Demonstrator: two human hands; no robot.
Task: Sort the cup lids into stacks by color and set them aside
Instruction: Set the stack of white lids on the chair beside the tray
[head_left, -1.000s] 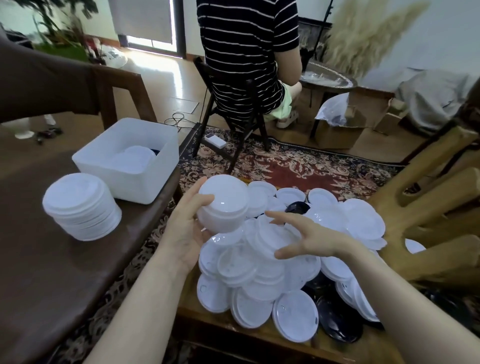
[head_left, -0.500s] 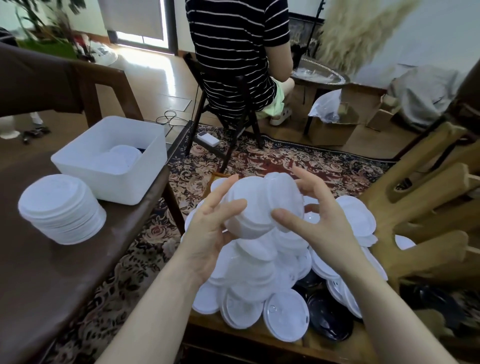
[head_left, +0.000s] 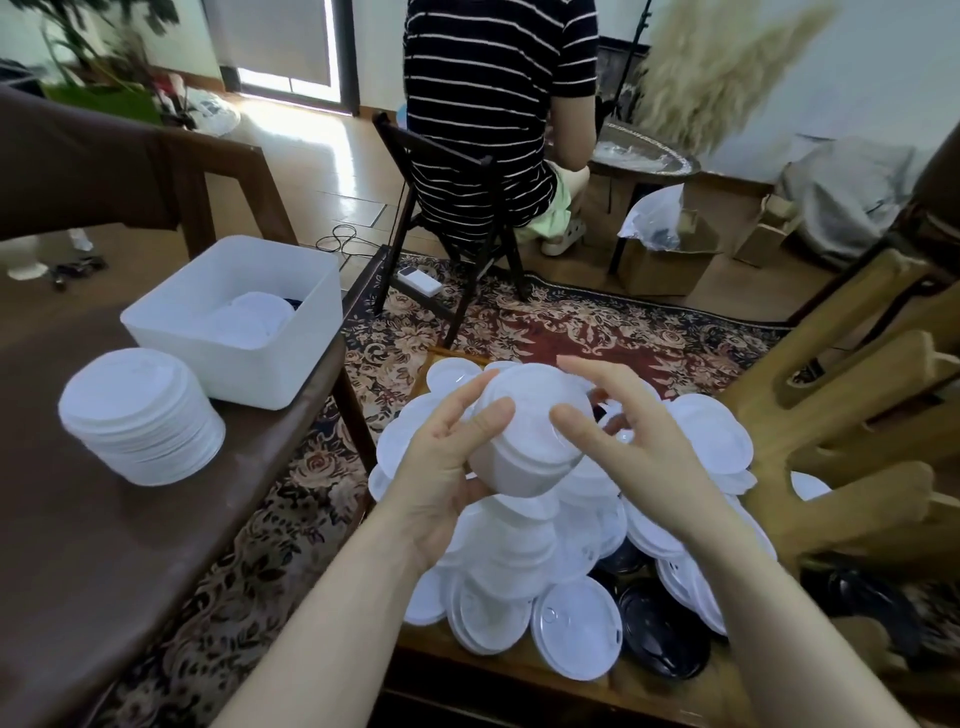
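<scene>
Now the right hand has joined the left hand, both clasping the white stack at twelve o'clock, squaring it.

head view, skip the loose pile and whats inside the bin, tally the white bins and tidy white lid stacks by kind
white bin: 1
set-aside white lid stack on the brown table: 1
held white lid stack, gripped by left hand and right hand: 1
total: 3
</scene>
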